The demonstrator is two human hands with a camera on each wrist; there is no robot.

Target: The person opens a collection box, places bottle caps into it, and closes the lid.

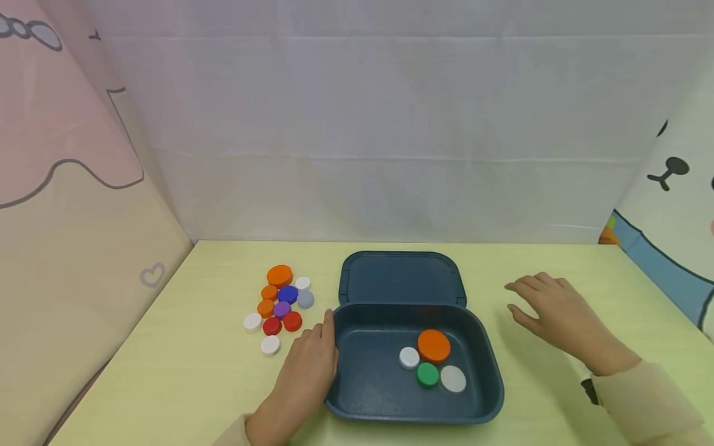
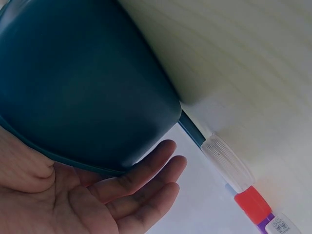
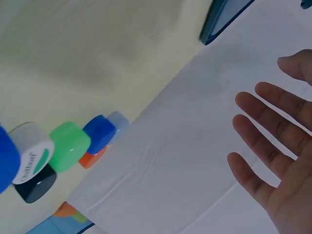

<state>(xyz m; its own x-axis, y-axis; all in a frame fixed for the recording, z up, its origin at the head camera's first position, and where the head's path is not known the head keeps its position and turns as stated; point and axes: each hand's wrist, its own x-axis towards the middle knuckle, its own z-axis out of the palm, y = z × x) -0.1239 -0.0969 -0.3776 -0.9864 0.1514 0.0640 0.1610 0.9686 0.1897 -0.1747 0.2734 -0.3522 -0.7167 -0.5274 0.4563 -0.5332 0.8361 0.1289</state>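
Observation:
A dark blue-green box [image 1: 365, 396] stands in front of me with a few bottle caps inside: an orange one [image 1: 434, 345], a green one [image 1: 427, 375] and two whitish ones. My left hand [image 1: 307, 365] rests along the box's left rim, fingers loosely extended. In the left wrist view, that hand [image 2: 92, 204] lies at the rim beside the outer wall [image 2: 83, 87]. To the right of the box, my right hand [image 1: 549, 316] hovers over the table, fingers spread and holding nothing. The right wrist view shows the same hand [image 3: 287, 161] with an empty palm.
A matching lid [image 1: 401, 275] lies behind the box. Left of the box sits a loose cluster of bottle caps, including a purple one [image 1: 282, 310]. More caps, one green [image 3: 69, 146], stand on the right, mostly hidden by my forearm in the head view.

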